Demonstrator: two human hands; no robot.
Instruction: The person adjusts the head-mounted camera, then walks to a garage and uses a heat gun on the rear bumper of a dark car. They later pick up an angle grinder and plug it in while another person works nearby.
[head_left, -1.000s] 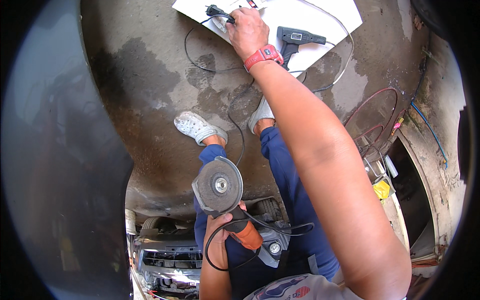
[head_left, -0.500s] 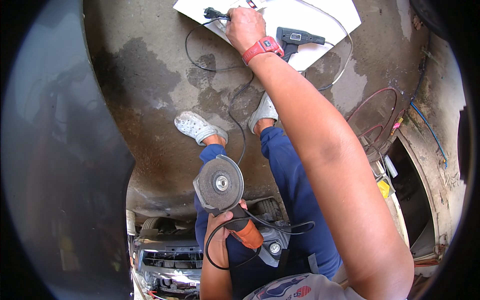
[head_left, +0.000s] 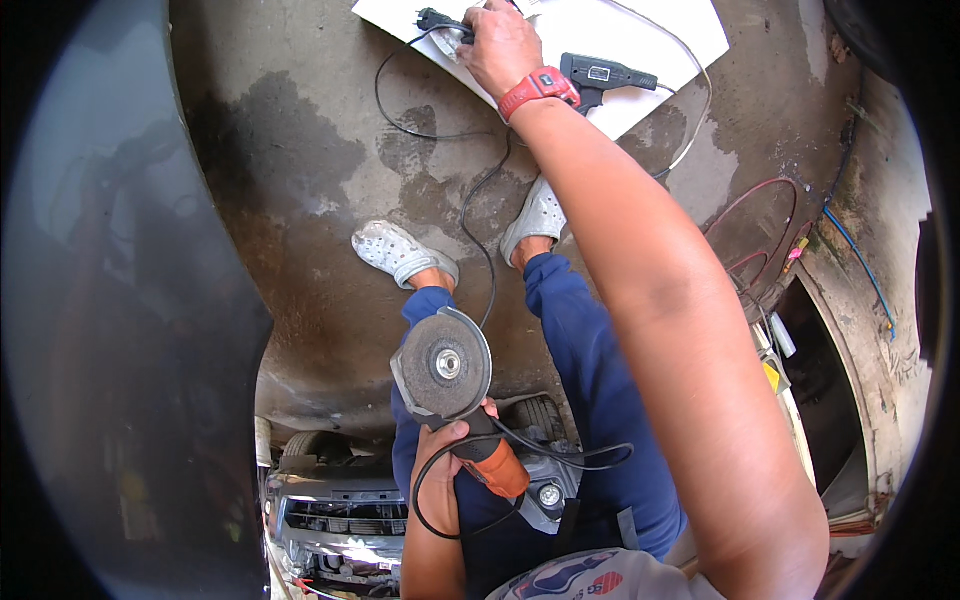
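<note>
Head view: left hand (head_left: pixel 440 470) grips the orange-bodied angle grinder (head_left: pixel 450 385), its round grey disc up, near the knees. Right hand (head_left: pixel 500 45) closes on a black plug (head_left: pixel 435 20) over the white sheet (head_left: pixel 660 40) on stained concrete floor (head_left: pixel 300 200).

Bright daylight, hard shadows; glare at 12 o'clock; rim from 7 to 11 o'clock dark, blurred, bent.

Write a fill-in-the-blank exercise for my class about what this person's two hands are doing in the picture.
1. The left hand holds an angle grinder with an ______ body.
2. The right hand grips a black plug over a ______ sheet.
3. On the right wrist sits a ______ watch.
4. Beside that wrist lies a black ______.

Missing words: orange; white; red; drill
</note>
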